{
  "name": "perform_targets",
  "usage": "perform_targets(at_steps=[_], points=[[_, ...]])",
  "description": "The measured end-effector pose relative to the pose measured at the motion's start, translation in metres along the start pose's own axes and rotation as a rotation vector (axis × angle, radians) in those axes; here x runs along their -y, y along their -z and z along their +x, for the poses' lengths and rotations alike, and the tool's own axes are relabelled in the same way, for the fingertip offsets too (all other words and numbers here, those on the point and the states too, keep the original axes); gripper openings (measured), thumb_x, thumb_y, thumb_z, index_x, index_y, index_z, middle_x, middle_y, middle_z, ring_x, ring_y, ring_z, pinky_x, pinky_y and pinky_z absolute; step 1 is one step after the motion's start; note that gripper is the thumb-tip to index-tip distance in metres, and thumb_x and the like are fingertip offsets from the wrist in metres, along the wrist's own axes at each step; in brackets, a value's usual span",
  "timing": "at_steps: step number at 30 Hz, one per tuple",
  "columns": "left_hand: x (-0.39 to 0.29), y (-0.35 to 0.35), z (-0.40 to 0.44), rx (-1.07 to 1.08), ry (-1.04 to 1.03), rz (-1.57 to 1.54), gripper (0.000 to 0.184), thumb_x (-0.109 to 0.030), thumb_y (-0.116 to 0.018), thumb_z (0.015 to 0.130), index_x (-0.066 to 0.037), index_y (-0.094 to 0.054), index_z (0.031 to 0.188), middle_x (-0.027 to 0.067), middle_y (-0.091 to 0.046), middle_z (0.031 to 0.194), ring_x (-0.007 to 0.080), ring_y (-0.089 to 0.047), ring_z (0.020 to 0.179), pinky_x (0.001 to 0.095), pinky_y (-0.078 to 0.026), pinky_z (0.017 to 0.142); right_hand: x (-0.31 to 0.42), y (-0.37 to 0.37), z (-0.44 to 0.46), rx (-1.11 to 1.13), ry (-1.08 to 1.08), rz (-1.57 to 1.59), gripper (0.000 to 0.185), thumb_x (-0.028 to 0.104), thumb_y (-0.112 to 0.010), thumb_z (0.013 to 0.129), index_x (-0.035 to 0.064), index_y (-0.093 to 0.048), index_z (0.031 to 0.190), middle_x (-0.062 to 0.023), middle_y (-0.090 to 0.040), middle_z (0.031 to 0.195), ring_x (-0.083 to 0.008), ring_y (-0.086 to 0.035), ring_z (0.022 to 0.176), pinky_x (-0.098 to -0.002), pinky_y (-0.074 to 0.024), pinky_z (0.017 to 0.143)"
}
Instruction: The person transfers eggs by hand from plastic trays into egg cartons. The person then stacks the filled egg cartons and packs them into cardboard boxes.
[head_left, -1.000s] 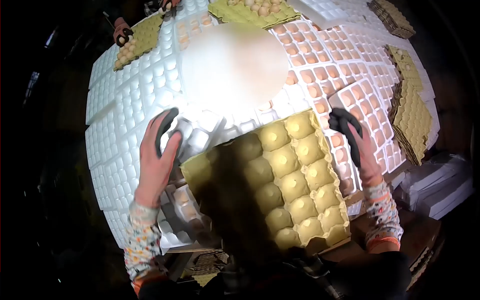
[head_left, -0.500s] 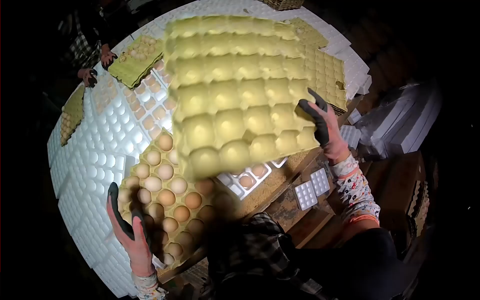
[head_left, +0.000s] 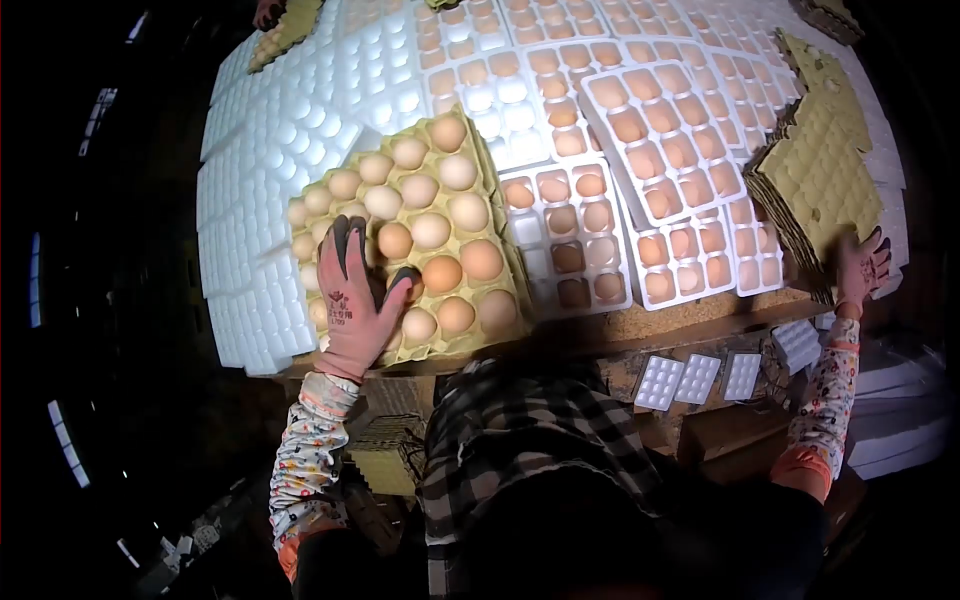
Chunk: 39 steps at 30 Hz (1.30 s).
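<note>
My left hand (head_left: 355, 310), in a pink and dark glove, rests over a yellow pulp tray (head_left: 428, 345) filled with brown and pale eggs. Its fingers and thumb are apart among the eggs, with no egg visibly gripped. On the right, my right hand (head_left: 864, 268) has its fingers spread beside the front end of a stack of empty pulp trays (head_left: 815, 175). White plastic trays of eggs (head_left: 572, 235) lie to the right of the full pulp tray, and one (head_left: 665, 145) sits tilted on top of others.
White trays (head_left: 262, 230) cover the table's left side. Its front edge (head_left: 660, 318) has grainy brown material on it. Small white trays (head_left: 698, 378) stand below the edge. Another person's hand (head_left: 268, 14) shows at the upper left by a pulp tray. Wrapped white stacks (head_left: 905, 375) stand at the right.
The empty pulp tray has gone from in front of me, uncovering the full egg tray. My right hand has moved out to the right-hand stack; my left hand has moved onto the eggs. The view has turned.
</note>
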<state>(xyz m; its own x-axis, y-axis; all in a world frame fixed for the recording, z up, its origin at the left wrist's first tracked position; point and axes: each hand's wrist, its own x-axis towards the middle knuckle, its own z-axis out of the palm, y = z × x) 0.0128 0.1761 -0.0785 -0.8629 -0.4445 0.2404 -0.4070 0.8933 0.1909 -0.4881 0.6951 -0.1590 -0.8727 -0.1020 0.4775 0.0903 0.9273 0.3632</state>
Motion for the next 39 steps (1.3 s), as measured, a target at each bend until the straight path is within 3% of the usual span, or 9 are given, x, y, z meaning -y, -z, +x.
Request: perform_targets(at_steps=[4, 12, 16, 20, 22, 28, 32, 34, 39], points=[[-0.038, 0.053, -0.027, 0.329, -0.074, -0.203, 0.078, -0.022, -0.081, 0.071, -0.003, -0.043, 0.136, 0.0177, -0.043, 0.136, 0.0371, -0.044, 0.120, 0.0451, -0.041, 0.097, 0.124, 0.205, -0.104, 0.718, 0.031, 1.884, 0.053, 0.009, -0.061, 0.090, -0.0048, -0.044, 0.138, -0.0128, -0.054, 0.134, -0.0204, -0.056, 0.114, -0.0304, -0.0420, 0.101], [-0.057, -0.001, -0.030, 0.216, -0.182, -0.082, 0.057, -0.024, -0.072, 0.074, -0.011, -0.053, 0.125, 0.0123, -0.053, 0.106, 0.0321, -0.053, 0.094, 0.0434, -0.043, 0.079, 0.233, 0.313, -0.236, 0.403, 1.390, 1.359, 0.051, 0.014, -0.070, 0.076, 0.0048, -0.056, 0.125, -0.0172, -0.055, 0.117, -0.0326, -0.055, 0.104, -0.0407, -0.0463, 0.087], [-0.038, 0.010, -0.026, 0.160, 0.003, -0.538, 0.051, -0.023, -0.069, 0.079, -0.006, -0.054, 0.124, 0.0101, -0.058, 0.105, 0.0267, -0.060, 0.090, 0.0381, -0.051, 0.073, 0.224, 0.354, -0.193, 1.568, 0.387, 1.986, 0.035, 0.017, -0.065, 0.083, 0.0000, -0.058, 0.113, -0.0034, -0.061, 0.101, -0.0129, -0.061, 0.097, -0.0264, -0.0502, 0.084], [-0.016, 0.034, -0.009, 0.034, 0.659, -1.721, 0.033, -0.027, -0.057, 0.090, 0.002, -0.059, 0.106, 0.0048, -0.061, 0.098, 0.0196, -0.064, 0.082, 0.0320, -0.053, 0.078, 0.256, 0.338, -0.182, 1.418, 0.614, 1.903, 0.034, 0.021, -0.064, 0.087, -0.0013, -0.058, 0.112, -0.0078, -0.060, 0.099, -0.0135, -0.060, 0.083, -0.0256, -0.0490, 0.077], [0.003, 0.034, 0.008, 0.282, 0.493, -1.501, 0.035, -0.031, -0.059, 0.088, 0.000, -0.058, 0.104, 0.0047, -0.059, 0.095, 0.0185, -0.064, 0.077, 0.0318, -0.053, 0.072, 0.268, 0.360, -0.202, 0.362, 1.151, 1.212, 0.046, 0.024, -0.072, 0.077, 0.0008, -0.058, 0.114, -0.0158, -0.059, 0.100, -0.0213, -0.060, 0.087, -0.0323, -0.0492, 0.080], [-0.025, 0.021, 0.031, 0.453, -0.208, -0.038, 0.051, -0.045, -0.067, 0.078, -0.004, -0.060, 0.107, 0.0193, -0.061, 0.095, 0.0355, -0.060, 0.090, 0.0422, -0.048, 0.079, 0.276, 0.334, -0.167, 1.474, 0.589, 1.835, 0.045, 0.015, -0.069, 0.084, 0.0030, -0.052, 0.124, -0.0058, -0.060, 0.098, -0.0102, -0.060, 0.083, -0.0247, -0.0508, 0.074], [0.004, 0.038, 0.029, 0.290, 0.403, -1.411, 0.040, -0.017, -0.066, 0.084, -0.004, -0.058, 0.120, 0.0065, -0.064, 0.094, 0.0151, -0.062, 0.081, 0.0288, -0.053, 0.071, 0.287, 0.332, -0.149, 1.392, 0.705, 1.921, 0.055, 0.017, -0.067, 0.084, 0.0077, -0.047, 0.135, -0.0116, -0.056, 0.111, -0.0178, -0.063, 0.090, -0.0299, -0.0521, 0.079], [-0.025, 0.071, 0.038, 0.302, 0.567, -1.418, 0.047, -0.019, -0.063, 0.086, -0.006, -0.054, 0.130, 0.0066, -0.060, 0.109, 0.0127, -0.059, 0.094, 0.0269, -0.051, 0.077, 0.298, 0.338, -0.153, 0.598, 1.230, 1.292, 0.059, 0.028, -0.069, 0.079, 0.0096, -0.050, 0.131, -0.0179, -0.056, 0.114, -0.0275, -0.062, 0.097, -0.0378, -0.0517, 0.083], [-0.022, 0.015, 0.067, 0.345, -0.081, 0.214, 0.052, -0.042, -0.075, 0.072, -0.018, -0.061, 0.116, 0.0146, -0.051, 0.113, 0.0335, -0.057, 0.099, 0.0411, -0.052, 0.078, 0.319, 0.345, -0.147, 0.483, 1.261, 1.102, 0.056, 0.036, -0.073, 0.071, 0.0098, -0.058, 0.118, -0.0158, -0.051, 0.115, -0.0328, -0.060, 0.096, -0.0421, -0.0486, 0.086]])
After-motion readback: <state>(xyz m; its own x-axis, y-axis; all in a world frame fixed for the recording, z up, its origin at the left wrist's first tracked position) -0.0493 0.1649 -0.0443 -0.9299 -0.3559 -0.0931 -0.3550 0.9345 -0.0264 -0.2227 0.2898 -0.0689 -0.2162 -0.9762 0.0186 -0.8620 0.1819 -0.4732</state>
